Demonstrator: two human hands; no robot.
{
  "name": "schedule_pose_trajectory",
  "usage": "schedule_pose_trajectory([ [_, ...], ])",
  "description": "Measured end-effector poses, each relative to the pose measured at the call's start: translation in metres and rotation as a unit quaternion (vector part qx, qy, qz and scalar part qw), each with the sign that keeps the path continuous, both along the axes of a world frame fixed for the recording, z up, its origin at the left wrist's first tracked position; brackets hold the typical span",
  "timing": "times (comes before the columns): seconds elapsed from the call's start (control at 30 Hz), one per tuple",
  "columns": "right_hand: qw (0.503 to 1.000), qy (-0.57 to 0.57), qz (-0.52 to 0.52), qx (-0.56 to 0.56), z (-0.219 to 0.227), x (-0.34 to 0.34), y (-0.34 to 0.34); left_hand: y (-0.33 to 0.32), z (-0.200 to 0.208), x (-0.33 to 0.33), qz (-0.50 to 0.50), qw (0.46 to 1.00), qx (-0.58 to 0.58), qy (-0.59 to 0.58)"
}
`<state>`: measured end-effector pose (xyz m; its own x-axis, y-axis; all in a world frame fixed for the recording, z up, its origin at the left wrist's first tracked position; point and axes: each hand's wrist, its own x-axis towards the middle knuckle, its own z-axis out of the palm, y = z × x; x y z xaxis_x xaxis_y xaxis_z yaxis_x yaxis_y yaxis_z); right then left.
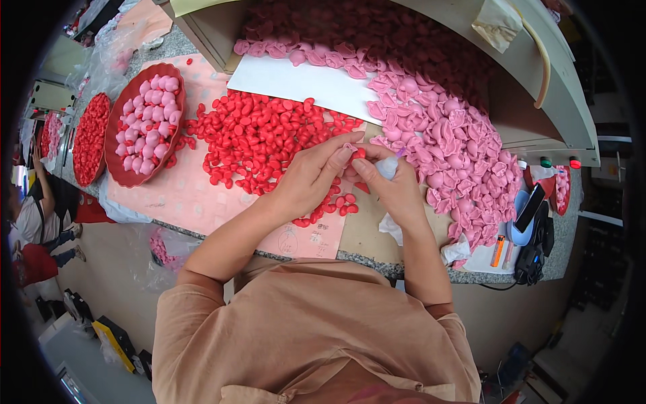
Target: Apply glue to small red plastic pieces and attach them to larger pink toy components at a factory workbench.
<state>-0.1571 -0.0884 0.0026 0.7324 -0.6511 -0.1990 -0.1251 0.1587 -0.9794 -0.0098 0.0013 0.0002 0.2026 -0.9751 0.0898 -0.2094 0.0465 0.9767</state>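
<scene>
My left hand (311,173) is closed in a pinch on a small pink ruffled piece (348,146), over the right edge of a pile of small glossy red pieces (259,138). Against it, my right hand (402,192) is closed round a small translucent squeeze bottle (387,167) with a purple tip. A red piece (359,154) shows between the fingertips of both hands; which hand grips it is partly hidden. To the right of my hands spreads a large heap of pink ruffled pieces (464,158), some with a round dome.
Left stands a red scalloped tray (113,151) with pink and red pieces; beyond it, another tray (82,145) of red ones. A grey metal housing (565,87) overhangs the heap. A phone (530,207), an orange lighter (498,250) and white tissues (456,250) lie right.
</scene>
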Motion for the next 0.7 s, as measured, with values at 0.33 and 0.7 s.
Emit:
schedule_pose_trajectory([
  [0.33, 0.999, -0.012, -0.026, -0.026, -0.007, 0.003, 0.008, 0.002, -0.001, -0.005, 0.034, 0.999, 0.003, 0.029],
  [0.7, 1.0, -0.008, 0.003, -0.026, -0.006, 0.002, 0.005, 0.001, -0.001, -0.002, 0.015, 0.999, -0.027, -0.022],
])
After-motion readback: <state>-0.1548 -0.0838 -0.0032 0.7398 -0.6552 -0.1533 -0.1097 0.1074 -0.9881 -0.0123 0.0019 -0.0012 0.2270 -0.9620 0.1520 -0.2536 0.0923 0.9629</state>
